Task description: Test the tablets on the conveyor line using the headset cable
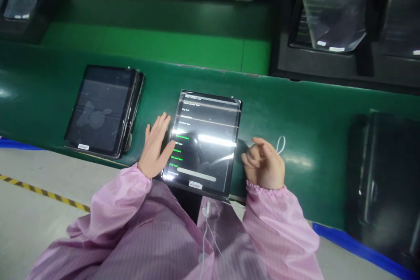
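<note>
In front of me a tablet [205, 140] lies on the green bench, its lit screen showing a list of test names, several in green. My left hand [155, 146] is open, fingers stretched out beside the tablet's left edge and thumb over its screen border. Just off the right edge, my right hand [265, 162] is closed, with its fingers curled; whatever may be inside them is hidden. A thin white loop [281, 144] shows right behind that hand; I cannot tell whether the hand holds it. White cables [206, 223] hang below the tablet's lower edge.
At left lies a stack of dark tablets [101, 111] with a film-covered screen on top. Film-wrapped tablets [334, 13] rest on a black tray [295, 63] at the upper right. Dark flat devices [390, 175] lie at the right. The green bench [311, 140] ends near my body.
</note>
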Demonstrator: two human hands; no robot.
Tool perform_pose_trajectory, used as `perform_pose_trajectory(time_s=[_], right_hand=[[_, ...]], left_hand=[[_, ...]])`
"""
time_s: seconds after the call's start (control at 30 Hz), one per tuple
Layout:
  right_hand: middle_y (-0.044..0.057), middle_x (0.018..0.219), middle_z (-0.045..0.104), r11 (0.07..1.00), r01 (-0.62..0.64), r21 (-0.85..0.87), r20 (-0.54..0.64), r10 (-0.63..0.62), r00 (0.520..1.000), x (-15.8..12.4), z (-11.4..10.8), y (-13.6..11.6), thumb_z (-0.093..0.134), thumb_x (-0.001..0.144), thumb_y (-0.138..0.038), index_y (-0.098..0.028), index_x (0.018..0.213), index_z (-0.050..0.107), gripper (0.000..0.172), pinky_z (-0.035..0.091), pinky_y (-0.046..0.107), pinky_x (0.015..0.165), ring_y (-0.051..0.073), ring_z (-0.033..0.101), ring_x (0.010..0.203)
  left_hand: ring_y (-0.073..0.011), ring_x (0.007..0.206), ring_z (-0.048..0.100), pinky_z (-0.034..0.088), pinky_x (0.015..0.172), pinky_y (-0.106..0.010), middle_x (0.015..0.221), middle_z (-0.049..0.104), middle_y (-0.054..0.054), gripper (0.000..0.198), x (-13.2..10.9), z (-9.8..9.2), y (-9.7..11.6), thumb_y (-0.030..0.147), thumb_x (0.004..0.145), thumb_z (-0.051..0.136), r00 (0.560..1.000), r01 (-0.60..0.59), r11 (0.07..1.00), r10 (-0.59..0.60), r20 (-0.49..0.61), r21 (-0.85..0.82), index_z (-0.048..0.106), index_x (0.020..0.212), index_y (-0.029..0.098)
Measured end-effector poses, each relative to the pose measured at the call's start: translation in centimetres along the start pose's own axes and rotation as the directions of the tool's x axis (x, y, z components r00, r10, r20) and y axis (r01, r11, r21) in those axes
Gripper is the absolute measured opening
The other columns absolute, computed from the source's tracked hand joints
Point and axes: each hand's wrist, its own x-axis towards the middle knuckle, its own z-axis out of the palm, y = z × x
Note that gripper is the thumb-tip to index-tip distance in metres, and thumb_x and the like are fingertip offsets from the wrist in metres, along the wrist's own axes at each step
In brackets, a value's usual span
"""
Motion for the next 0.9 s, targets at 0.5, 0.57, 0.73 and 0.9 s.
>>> perform_pose_trajectory(time_s=[0.5, 0.57, 0.73, 0.9], right_hand=[[-0.010, 0.044, 0.036, 1.000, 0.018, -0.007, -0.009, -0.018, 1.000, -0.2, -0.2, 0.0, 0.079, 0.074, -0.045, -0.023, 0.091, 0.075, 0.028, 0.021, 0.018, 0.037, 0.003, 0.017, 0.032], [-0.010, 0.045, 0.036, 1.000, 0.025, -0.015, -0.013, -0.025, 1.000, -0.2, -0.2, 0.0, 0.078, 0.074, -0.045, -0.022, 0.091, 0.074, 0.029, 0.022, 0.019, 0.038, 0.003, 0.018, 0.033], [-0.006, 0.057, 0.048, 0.999, 0.033, -0.037, -0.026, -0.034, 0.999, -0.6, 0.2, 0.4, 0.081, 0.069, -0.041, -0.023, 0.093, 0.071, 0.032, 0.031, 0.020, 0.042, 0.004, 0.030, 0.041], [-0.003, 0.065, 0.052, 0.997, 0.048, -0.062, -0.035, -0.050, 0.998, 1.9, 0.6, -0.3, 0.085, 0.065, -0.041, -0.019, 0.085, 0.071, 0.033, 0.044, 0.019, 0.050, 0.007, 0.050, 0.056]], left_hand=[[-0.0301, 0.150, 0.024, 0.005, 0.122, -0.060, 0.161, 0.029, -0.012, 0.075, -3.2, -0.8, -0.5, 0.035, 0.096, 0.050, 0.977, -0.059, 0.996, 0.071, 0.200, -0.066, 0.008, 0.158, 0.030], [-0.0311, 0.151, 0.022, 0.005, 0.122, -0.061, 0.162, 0.026, -0.013, 0.080, -3.4, -1.2, -0.7, 0.035, 0.095, 0.053, 0.968, -0.082, 0.994, 0.096, 0.230, -0.071, 0.005, 0.158, 0.029], [-0.0329, 0.150, 0.022, 0.006, 0.121, -0.063, 0.162, 0.025, -0.015, 0.083, -3.6, -1.0, -0.8, 0.034, 0.093, 0.055, 0.967, -0.113, 0.992, 0.121, 0.224, -0.051, 0.005, 0.158, 0.028], [-0.0329, 0.150, 0.024, 0.004, 0.120, -0.064, 0.162, 0.024, -0.017, 0.088, -3.7, -0.5, -0.3, 0.035, 0.089, 0.060, 0.972, -0.109, 0.993, 0.115, 0.204, -0.037, 0.005, 0.157, 0.029]])
